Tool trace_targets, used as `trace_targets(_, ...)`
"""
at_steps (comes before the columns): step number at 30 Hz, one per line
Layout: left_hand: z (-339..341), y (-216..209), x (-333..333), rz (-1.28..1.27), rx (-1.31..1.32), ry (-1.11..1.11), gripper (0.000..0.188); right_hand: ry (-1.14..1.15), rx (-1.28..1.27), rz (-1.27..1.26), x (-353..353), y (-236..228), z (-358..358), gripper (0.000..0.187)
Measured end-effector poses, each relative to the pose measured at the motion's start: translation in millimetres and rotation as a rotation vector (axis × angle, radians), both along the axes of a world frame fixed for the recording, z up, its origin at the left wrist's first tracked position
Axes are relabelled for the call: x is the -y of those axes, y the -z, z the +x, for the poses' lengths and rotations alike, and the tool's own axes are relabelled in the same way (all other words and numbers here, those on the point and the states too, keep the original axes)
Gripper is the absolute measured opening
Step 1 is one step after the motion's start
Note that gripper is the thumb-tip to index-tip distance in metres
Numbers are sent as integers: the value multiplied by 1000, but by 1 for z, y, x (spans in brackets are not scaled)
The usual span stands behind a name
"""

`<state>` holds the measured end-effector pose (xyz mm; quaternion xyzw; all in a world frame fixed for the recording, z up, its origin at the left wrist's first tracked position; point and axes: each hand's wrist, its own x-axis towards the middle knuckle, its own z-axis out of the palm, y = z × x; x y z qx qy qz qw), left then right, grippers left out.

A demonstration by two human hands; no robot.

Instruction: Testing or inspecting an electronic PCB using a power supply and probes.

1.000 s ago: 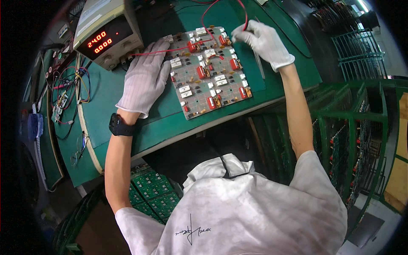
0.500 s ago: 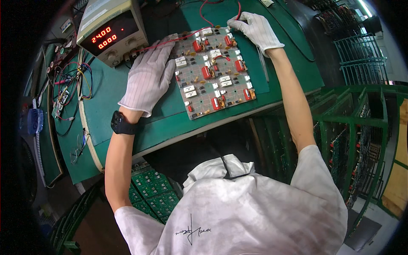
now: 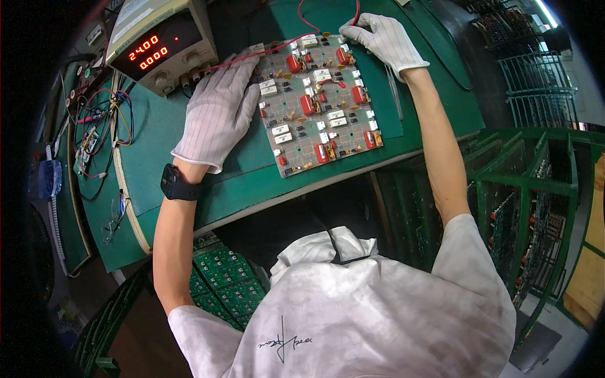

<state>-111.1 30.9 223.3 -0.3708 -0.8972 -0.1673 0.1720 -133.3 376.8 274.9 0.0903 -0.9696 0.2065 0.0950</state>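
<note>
Gloved left hand [image 3: 217,110] flat, open beside circuit board [image 3: 318,101]; right hand [image 3: 386,39] pinching red wire [image 3: 328,28].

Green-matted workbench [image 3: 189,164], curved front edge. Bench power supply [image 3: 161,41] at far left, red digits lit. Green metal racks [image 3: 535,189] right, boards slotted inside. Green boards stacked [image 3: 227,283] beneath bench. Ceiling strip light [image 3: 547,12] upper right.

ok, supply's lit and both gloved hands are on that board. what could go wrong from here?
1. The bench power supply display is lit while the left hand lies flat on the circuit board; leaning could flex it or disturb parts.
2. The right hand works a red lead at the far edge; a slip might bridge neighbouring components.
3. The board sits near the green mat's front edge; a pull could drag it off.
</note>
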Motion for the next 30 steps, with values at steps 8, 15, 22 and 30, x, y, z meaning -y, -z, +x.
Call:
trace_targets(8, 0, 0, 0, -16, 19, 2, 51, -139, 7, 20, -16, 9, -7, 45)
trace_targets(15, 2, -3, -2, 5, -4, -3, 48, -91, 191, 3, -12, 4, -10, 45)
trace_targets(22, 2, -4, 0, -4, 15, -17, 48, -32, 236, -132, -8, 6, -5, 41)
trace_targets(30, 0, 2, 1, 13, 35, 13, 51, -37, 52, 55, -9, -13, 12, 42)
